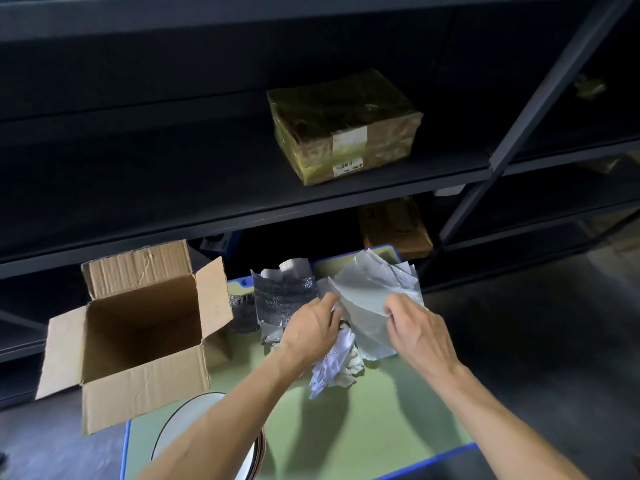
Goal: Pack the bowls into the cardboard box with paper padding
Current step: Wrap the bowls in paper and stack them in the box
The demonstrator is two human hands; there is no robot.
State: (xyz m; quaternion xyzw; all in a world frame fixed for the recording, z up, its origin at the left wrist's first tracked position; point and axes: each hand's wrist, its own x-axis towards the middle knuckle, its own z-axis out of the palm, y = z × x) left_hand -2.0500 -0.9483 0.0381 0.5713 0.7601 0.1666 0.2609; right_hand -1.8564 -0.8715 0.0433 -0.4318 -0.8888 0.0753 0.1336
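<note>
One cardboard box (138,341), left hand (311,329) and right hand (424,336) fingers (393,308) pinching grey paper (367,289)

1. Dim scene; the shelves (242,168) sink nearly into black.
2. Light from above brightens the green table (381,427), leaving soft shadows on it.
3. Straight lines bow at the edges; slight blur overall.

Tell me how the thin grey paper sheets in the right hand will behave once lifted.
Probably floppy: the thin grey paper sheets bend and fan out where the right hand pinches one edge. Likely very light, since a fingertip grip seems enough to hold them. They may slide apart, because the loose stack looks unfastened.
</note>
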